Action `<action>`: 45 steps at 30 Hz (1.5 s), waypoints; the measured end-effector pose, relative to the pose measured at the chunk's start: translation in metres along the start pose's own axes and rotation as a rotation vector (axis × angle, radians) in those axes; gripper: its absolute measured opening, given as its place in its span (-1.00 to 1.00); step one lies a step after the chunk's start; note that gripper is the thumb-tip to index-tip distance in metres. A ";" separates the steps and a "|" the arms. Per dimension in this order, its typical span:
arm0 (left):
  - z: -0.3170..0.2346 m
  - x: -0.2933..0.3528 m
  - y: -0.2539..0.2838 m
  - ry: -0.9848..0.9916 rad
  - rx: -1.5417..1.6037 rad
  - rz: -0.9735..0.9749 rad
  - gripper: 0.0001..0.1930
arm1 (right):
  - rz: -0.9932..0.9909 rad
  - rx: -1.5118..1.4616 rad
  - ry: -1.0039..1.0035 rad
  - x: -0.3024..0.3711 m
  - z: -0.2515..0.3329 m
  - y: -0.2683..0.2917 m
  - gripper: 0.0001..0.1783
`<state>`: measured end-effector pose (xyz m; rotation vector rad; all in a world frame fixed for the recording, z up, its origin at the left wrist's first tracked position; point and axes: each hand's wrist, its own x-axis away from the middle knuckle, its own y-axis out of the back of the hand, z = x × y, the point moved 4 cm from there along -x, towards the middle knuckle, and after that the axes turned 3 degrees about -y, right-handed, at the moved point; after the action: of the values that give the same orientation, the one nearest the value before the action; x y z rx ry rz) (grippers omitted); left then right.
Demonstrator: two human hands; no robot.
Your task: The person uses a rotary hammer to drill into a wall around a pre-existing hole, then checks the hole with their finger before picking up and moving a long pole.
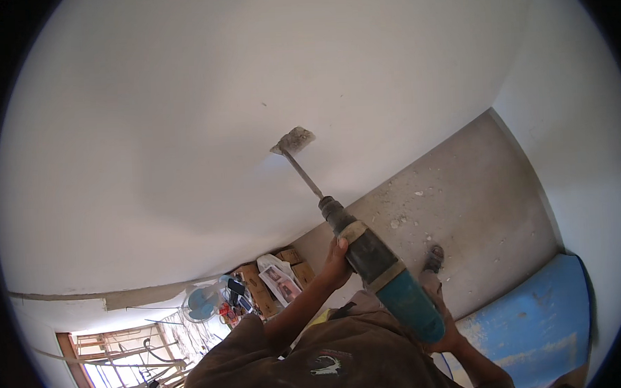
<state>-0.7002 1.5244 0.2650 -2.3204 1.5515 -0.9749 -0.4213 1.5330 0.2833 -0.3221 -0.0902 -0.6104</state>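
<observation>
A teal and black hammer drill (376,260) slants up and away across the middle of the view. From its nose runs a long metal chisel bit (301,171), whose tip meets the lower edge of a rough grey hole (297,139) chipped in the white wall (181,95). My left hand (338,265) is closed around the front part of the drill's body, thumb on its side. At the rear end my right hand (443,320) grips the drill; the body hides most of its fingers and the handle.
Rubble (398,221) lies scattered on the grey floor (476,180), near my shoe (434,258). A blue panel (538,323) stands at the right. Cardboard boxes (258,290), a fan (201,304) and clutter line the wall at the left, near a bright window (117,372).
</observation>
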 end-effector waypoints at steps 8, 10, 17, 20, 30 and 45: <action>-0.008 0.022 0.034 0.042 0.092 0.208 -0.03 | -0.103 0.127 -0.041 0.011 -0.003 -0.084 0.23; -0.015 0.029 0.040 0.045 0.116 0.257 -0.04 | -0.112 0.174 -0.050 0.010 -0.002 -0.108 0.21; -0.015 0.040 0.064 0.025 0.102 0.263 -0.10 | -0.185 0.224 0.049 0.013 -0.028 -0.155 0.16; 0.005 0.041 0.060 0.098 -0.002 0.039 -0.13 | -0.236 0.050 -0.017 0.026 -0.027 -0.142 0.17; 0.002 0.030 -0.029 -0.049 -0.159 -0.078 -0.26 | -0.018 0.158 0.046 0.034 0.006 -0.013 0.30; 0.021 -0.046 -0.025 -0.052 -0.194 -0.114 -0.30 | 0.081 0.155 0.082 -0.048 -0.032 0.104 0.19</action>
<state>-0.6794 1.5716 0.2425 -2.5686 1.5726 -0.8134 -0.4009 1.6290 0.2160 -0.1497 -0.0450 -0.5322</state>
